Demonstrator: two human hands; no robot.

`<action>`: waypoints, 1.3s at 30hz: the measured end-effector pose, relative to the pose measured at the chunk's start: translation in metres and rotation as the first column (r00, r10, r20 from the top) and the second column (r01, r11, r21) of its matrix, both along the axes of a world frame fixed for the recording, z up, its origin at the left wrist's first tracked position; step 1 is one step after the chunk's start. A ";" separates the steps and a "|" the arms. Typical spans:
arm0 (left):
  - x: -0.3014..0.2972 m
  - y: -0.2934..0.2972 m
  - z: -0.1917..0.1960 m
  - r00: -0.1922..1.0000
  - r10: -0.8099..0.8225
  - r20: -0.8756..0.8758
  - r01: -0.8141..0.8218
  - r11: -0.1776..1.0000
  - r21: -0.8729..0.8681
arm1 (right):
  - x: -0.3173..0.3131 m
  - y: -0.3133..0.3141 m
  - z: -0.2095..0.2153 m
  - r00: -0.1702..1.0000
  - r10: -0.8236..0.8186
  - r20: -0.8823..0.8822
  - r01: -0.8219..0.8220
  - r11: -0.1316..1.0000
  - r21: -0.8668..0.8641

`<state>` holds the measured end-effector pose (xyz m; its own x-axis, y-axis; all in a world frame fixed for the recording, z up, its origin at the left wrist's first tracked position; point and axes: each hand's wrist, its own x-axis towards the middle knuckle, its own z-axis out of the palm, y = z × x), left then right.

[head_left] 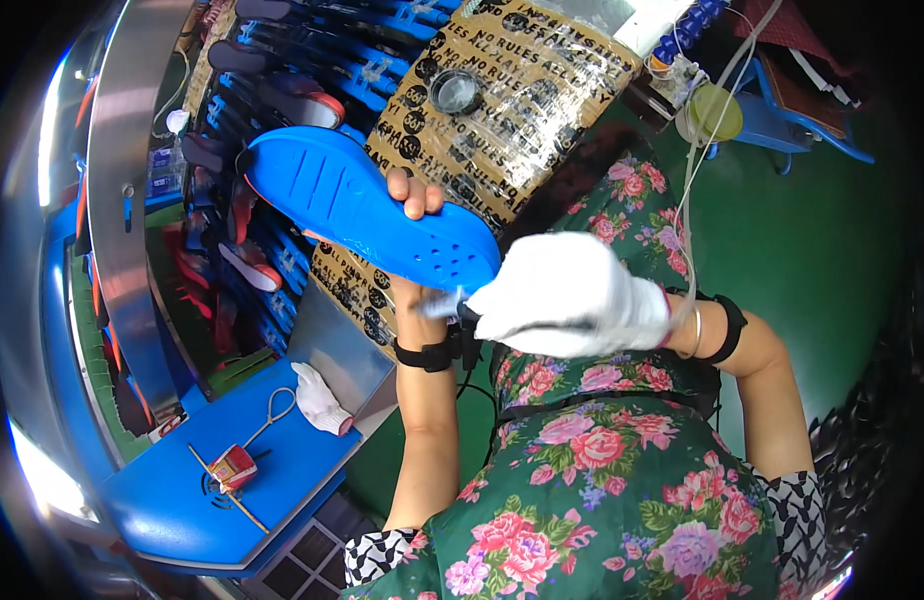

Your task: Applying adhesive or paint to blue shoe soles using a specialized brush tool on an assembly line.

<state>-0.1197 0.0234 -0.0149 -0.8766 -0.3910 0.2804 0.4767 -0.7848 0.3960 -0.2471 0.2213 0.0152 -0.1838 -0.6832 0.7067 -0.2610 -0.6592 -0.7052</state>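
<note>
The left hand is clamped on a blue insole held up over the lap; the gloved right hand grips a small tool at its heel — a spare glove and a red box lie on the blue surface beside.

Garment: dark green with pink and red roses, purple blooms and green leaves; short sleeves edged in a black-and-white pattern. Left hand: bare; black strap with a small black box at the wrist. Right hand: white cloth glove; thin metal bangle and black band at the wrist.
</note>
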 end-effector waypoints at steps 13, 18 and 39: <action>-0.003 -0.013 0.008 0.986 0.052 0.158 -0.045 0.998 -0.049 | 0.013 0.008 -0.015 0.970 -0.179 -0.164 0.184 0.983 0.014; 0.000 -0.009 0.005 0.986 -0.028 0.163 0.027 1.000 0.007 | -0.004 0.002 -0.007 0.991 -0.082 0.102 0.067 0.987 0.145; -0.003 -0.019 -0.008 0.650 -0.277 0.707 0.382 0.924 0.011 | -0.006 0.008 -0.014 0.970 0.235 -0.065 -0.230 0.970 0.078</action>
